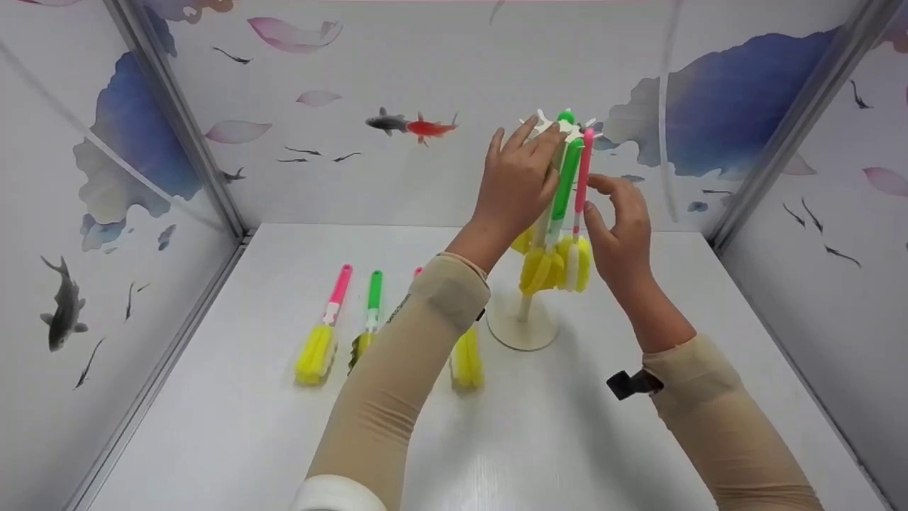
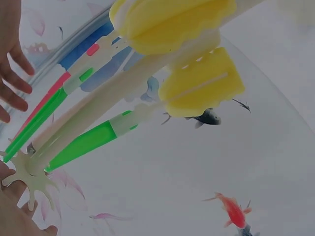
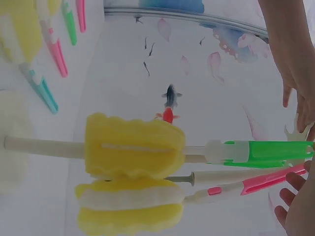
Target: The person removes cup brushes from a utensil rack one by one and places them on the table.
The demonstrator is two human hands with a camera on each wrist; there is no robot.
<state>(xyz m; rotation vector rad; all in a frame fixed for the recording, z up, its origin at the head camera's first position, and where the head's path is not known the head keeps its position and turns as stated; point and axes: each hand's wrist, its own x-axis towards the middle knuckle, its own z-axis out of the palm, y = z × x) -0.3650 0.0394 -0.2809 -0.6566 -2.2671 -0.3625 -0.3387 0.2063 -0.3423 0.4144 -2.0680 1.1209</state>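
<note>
A white stand with a ring of hooks (image 1: 552, 128) on top carries several sponge brushes with yellow heads hanging down. One hanging brush has a green handle (image 1: 567, 181), another beside it a pink handle (image 1: 584, 170); a second green handle (image 2: 83, 145) shows in the left wrist view. My left hand (image 1: 516, 181) is up at the hooks, fingers extended and touching them. To the right of the pink handle, my right hand (image 1: 623, 227) holds nothing, its fingers loosely bent and apart from the thumb.
On the white table (image 1: 234, 426) lie more brushes: one pink-handled (image 1: 340, 284), one green-handled (image 1: 374, 291), and a yellow sponge head (image 1: 466, 358) partly behind my left sleeve. The stand's round base (image 1: 521, 337) rests near the back. Printed panels (image 1: 454, 57) enclose the table.
</note>
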